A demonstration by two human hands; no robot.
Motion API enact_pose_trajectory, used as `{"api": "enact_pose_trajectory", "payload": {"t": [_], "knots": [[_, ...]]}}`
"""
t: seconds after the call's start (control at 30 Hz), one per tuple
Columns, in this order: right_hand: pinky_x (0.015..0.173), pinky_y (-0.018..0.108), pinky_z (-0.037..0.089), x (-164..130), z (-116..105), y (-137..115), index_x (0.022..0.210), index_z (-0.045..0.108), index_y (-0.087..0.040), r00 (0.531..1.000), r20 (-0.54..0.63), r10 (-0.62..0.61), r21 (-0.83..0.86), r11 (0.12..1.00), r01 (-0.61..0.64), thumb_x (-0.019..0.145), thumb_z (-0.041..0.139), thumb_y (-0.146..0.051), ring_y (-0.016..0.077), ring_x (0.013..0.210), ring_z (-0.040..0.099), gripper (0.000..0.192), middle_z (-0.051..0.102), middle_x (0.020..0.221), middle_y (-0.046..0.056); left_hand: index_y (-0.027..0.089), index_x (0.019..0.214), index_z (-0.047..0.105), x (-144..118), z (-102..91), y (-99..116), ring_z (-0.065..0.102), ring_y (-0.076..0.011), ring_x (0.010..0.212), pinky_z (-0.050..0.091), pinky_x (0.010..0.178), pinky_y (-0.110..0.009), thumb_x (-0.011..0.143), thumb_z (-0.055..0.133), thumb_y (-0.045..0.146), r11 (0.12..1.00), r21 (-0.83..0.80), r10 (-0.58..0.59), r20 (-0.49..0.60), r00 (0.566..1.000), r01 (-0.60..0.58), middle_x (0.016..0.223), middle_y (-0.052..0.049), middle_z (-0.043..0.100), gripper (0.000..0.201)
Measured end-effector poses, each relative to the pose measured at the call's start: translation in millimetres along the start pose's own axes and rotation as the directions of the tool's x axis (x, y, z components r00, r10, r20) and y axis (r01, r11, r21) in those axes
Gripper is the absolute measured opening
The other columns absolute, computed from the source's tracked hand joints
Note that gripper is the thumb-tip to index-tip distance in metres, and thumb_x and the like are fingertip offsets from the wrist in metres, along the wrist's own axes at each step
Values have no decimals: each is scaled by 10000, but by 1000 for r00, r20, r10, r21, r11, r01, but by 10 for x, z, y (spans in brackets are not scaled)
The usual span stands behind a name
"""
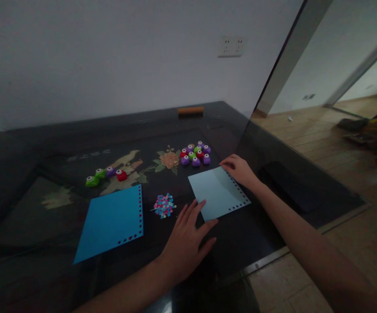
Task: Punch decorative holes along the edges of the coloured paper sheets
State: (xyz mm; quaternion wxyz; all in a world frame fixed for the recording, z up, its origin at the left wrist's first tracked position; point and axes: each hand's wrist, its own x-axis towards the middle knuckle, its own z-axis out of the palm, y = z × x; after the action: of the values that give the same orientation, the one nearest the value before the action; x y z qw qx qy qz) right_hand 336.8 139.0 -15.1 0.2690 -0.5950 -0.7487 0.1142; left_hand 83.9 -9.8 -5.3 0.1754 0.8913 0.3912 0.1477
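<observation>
On the dark glass counter (273,226), toward its right side, lies a pale blue sheet of paper (217,192), square and turned so its corners point near and far. A row of small punched holes runs along its right edge and along part of its near-right edge, showing as dark dots against the pale surface. The left hand (188,239) lies flat and open beside the sheet's near corner, fingers spread, with the fingertips touching the paper's near-left edge; it grips nothing. The right hand (239,169) rests at the sheet's far right corner, fingers curled down onto the paper's edge; whether it pinches the sheet or only presses on it cannot be told.

Just left of the sheet sits a small heap of confetti (164,205) in pink, blue and white bits. Farther left lies a deeper blue sheet (112,221), also lined with punched holes down its right edge and part of its near edge. Beyond the pale sheet, close to the right hand, stands a cluster of small craft punches (195,154) in purple, red and green. Another row of punches (106,174), green, purple and red, sits well apart to the left. An orange bar (190,110) lies at the counter's far edge.
</observation>
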Motion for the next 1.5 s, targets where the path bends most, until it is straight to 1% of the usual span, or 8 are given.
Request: {"api": "enact_pose_trajectory", "payload": {"t": [0.23, 0.5, 0.63, 0.93, 1.13, 1.27, 1.4, 1.5], "knots": [[696, 288, 417, 6, 27, -54, 844, 687, -174, 1000, 10, -10, -49, 999, 10, 811, 528, -168, 164, 753, 541, 163, 584, 892, 63, 285, 1252, 494, 23, -5, 3, 227, -319, 1363, 262, 1064, -578, 860, 520, 288, 1000, 21, 14, 17, 1000, -14, 1468, -111, 267, 393], [697, 291, 422, 8, 34, -36, 842, 682, -177, 1000, 11, -28, -38, 999, 28, 813, 522, -187, 168, 758, 545, 163, 578, 893, 66, 289, 1253, 489, 19, 7, -13, 220, -313, 1366, 255, 1065, -584, 859, 523, 297, 1000, -8, 19, 2, 1000, -19, 1467, -97, 276, 396], [675, 285, 421, 8, 32, -34, 839, 685, -176, 1000, 11, -19, -32, 999, 19, 813, 526, -193, 156, 719, 535, 162, 577, 881, 62, 305, 1234, 510, 18, -7, -15, 224, -305, 1365, 247, 1069, -583, 855, 528, 282, 998, -60, 1, 1, 1000, -1, 1465, -79, 283, 380], [674, 290, 422, 2, 21, -56, 845, 686, -166, 1000, 17, -15, -38, 999, 16, 801, 525, -178, 153, 709, 534, 167, 575, 885, 65, 299, 1171, 573, 40, -45, -17, 240, -282, 1362, 226, 1081, -565, 847, 526, 254, 974, -207, -91, 29, 995, 95, 1442, -66, 334, 331], [648, 290, 426, 0, 23, -66, 836, 684, -165, 1000, 19, 8, -44, 999, -7, 799, 528, -185, 142, 665, 531, 161, 573, 888, 64, 291, 1112, 609, 64, -94, 3, 284, -280, 1343, 254, 1072, -559, 840, 525, 239, 942, -301, -149, 18, 989, 148, 1421, -63, 370, 289], [670, 300, 438, 1, 17, -70, 836, 682, -169, 1000, 15, 8, -42, 999, -8, 798, 522, -182, 151, 684, 544, 165, 581, 892, 66, 272, 1077, 621, 72, -112, 9, 312, -267, 1329, 276, 1076, -525, 844, 510, 217, 905, -382, -193, 17, 981, 185, 1430, -66, 349, 264], [679, 303, 443, -9, -21, -60, 851, 679, -182, 1000, 1, 14, -51, 999, -14, 789, 533, -184, 158, 702, 557, 158, 588, 889, 65, 260, 1079, 601, 87, -105, -25, 342, -238, 1316, 300, 1080, -476, 851, 484, 181, 833, -519, -263, -67, 962, 192, 1422, -65, 351, 268], [652, 294, 433, -34, -72, -64, 886, 670, -182, 997, 15, 80, -98, 992, -78, 785, 551, -191, 170, 714, 566, 156, 603, 832, 58, 252, 1070, 594, 96, -96, -47, 336, -237, 1321, 289, 1085, -486, 844, 492, 167, 777, -597, -322, -103, 941, 201, 1397, -69, 381, 262]]}}
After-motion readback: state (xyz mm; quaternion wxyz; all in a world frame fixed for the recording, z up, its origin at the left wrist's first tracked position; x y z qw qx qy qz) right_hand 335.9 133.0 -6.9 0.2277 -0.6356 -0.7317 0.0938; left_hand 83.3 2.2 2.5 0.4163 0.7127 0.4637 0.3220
